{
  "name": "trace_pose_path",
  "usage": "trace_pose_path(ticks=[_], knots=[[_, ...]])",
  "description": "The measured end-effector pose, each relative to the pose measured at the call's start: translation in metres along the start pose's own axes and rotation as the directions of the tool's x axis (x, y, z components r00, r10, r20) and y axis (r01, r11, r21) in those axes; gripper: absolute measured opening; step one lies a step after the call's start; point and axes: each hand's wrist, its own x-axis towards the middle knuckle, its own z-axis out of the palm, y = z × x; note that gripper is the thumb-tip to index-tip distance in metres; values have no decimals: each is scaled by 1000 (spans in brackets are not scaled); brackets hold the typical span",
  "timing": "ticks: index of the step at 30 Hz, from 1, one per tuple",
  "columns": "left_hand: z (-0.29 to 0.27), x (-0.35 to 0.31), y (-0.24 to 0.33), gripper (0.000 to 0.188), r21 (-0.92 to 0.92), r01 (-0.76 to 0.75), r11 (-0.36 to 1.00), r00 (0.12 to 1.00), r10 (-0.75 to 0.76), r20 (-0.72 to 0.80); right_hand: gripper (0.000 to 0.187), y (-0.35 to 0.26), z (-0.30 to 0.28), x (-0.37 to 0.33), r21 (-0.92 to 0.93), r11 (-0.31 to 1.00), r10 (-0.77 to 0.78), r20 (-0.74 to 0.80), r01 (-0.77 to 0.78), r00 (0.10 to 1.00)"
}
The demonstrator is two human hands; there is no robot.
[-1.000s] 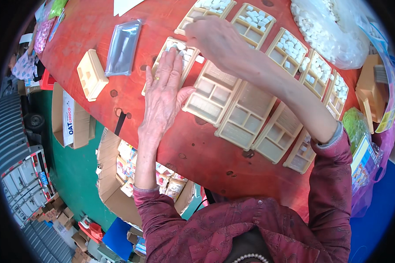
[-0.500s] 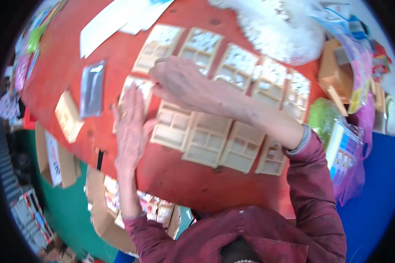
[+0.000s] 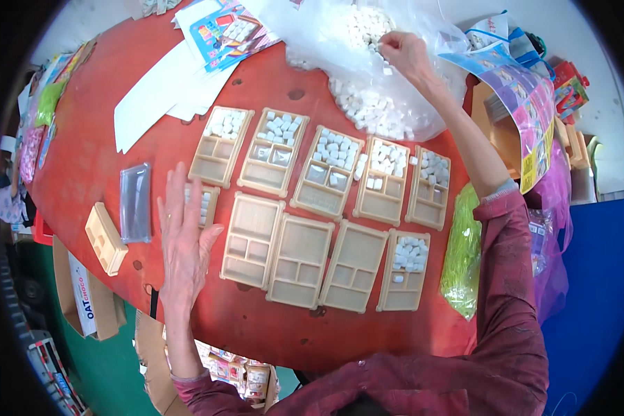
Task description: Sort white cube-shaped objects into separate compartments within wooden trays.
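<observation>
My left hand (image 3: 184, 236) is open, fingers stretched out, over a small beige tray (image 3: 211, 205) that holds white pieces and is partly hidden under it. My right hand (image 3: 403, 53) is at the clear plastic bag (image 3: 305, 41) of small white blocks (image 3: 371, 111). Its fingers are pinched together above the loose blocks; what they hold is hidden. Several beige compartment trays lie in two rows on the red table. The far-row trays (image 3: 262, 170) have white blocks in their upper compartments. In the near row, three trays (image 3: 353, 267) are bare and the rightmost tray (image 3: 399, 298) holds blocks.
Left of the trays lie a grey plastic packet (image 3: 136, 202) and a beige tray on its side (image 3: 105, 239). White sheets (image 3: 156, 97) and a printed card (image 3: 225, 33) are at the back. A green wrapped bundle (image 3: 459, 256) and an open cardboard box (image 3: 496, 132) stand at right.
My right hand has moved from above the far-left trays to the bag at the back right. My left hand stays by the left tray, its fingers spread wider. The head view has shifted.
</observation>
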Motion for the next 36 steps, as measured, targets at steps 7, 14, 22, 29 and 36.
trace_pose_path(ticks=[7, 14, 22, 29, 36], knots=[[14, 96, 62, 52, -145, -271, 951, 962, 271, -19, 49, 37, 34, 33, -73, 970, -199, 303, 231, 932], [92, 178, 128, 22, -97, -527, 844, 849, 516, -116, 28, 2, 16, 25, -8, 985, -172, 109, 174, 979], [126, 195, 137, 10, -37, -458, 888, 888, 455, -70, 18, -22, -35, -9, 210, 961, -250, 382, 179, 890], [133, 204, 131, 10, 22, -440, 898, 898, 441, -4, 24, -27, -14, -20, -51, 973, -163, 543, 226, 824], [103, 254, 155, 14, -428, -495, 756, 818, 238, -524, 15, 44, -17, 32, 194, 980, -80, 128, 55, 988]])
